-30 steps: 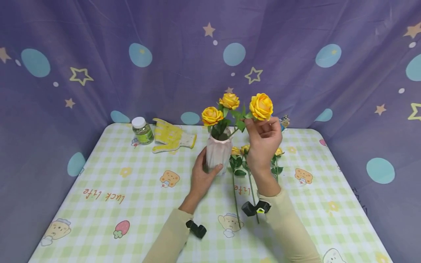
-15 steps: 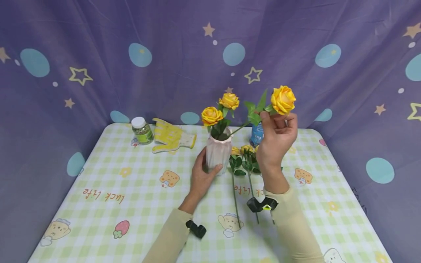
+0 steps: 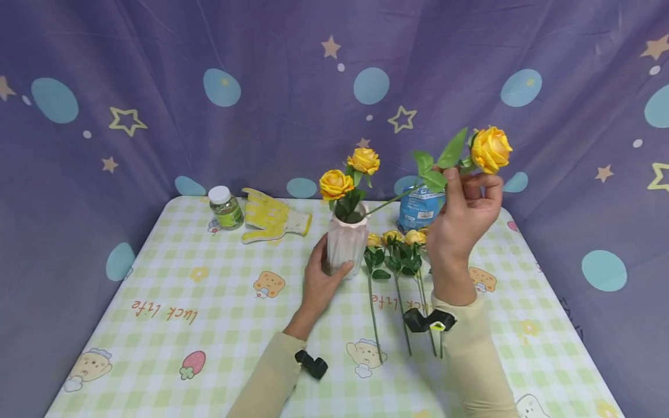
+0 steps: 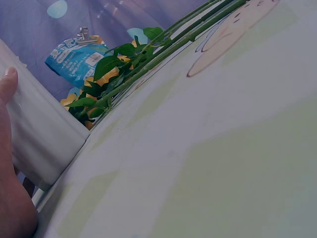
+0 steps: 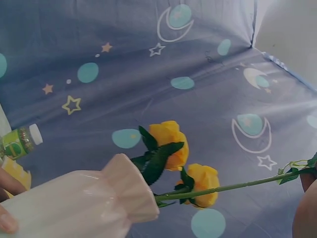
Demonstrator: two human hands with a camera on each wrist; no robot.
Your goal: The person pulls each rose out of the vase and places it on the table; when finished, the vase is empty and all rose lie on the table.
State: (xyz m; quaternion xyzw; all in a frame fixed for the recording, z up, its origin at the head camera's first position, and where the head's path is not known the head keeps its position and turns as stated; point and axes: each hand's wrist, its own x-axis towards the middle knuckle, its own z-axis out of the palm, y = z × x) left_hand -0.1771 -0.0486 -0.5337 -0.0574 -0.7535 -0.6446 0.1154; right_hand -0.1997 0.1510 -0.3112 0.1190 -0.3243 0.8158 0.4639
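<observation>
A pale ribbed vase (image 3: 347, 247) stands upright on the table, and my left hand (image 3: 321, 278) grips it around its lower body. Two yellow roses (image 3: 337, 184) rise from its mouth. Up and to the right, my right hand (image 3: 462, 223) pinches a third yellow rose (image 3: 490, 150) just below its bloom. That rose's green stem (image 5: 233, 187) slants down to the vase mouth, its lower end hidden inside. In the left wrist view, the thumb rests along the side of the vase (image 4: 42, 124).
Several yellow roses (image 3: 392, 237) lie on the checked tablecloth right of the vase, stems toward the front. Behind them stands a blue bag (image 3: 418, 210) with a metal clip (image 4: 85, 35). A white-lidded jar (image 3: 226, 208) and a yellow-white glove (image 3: 274, 216) are at back left.
My right hand has moved right and slightly up with the rose, drawing more of its stem out of the vase. My left hand and the vase have stayed in place.
</observation>
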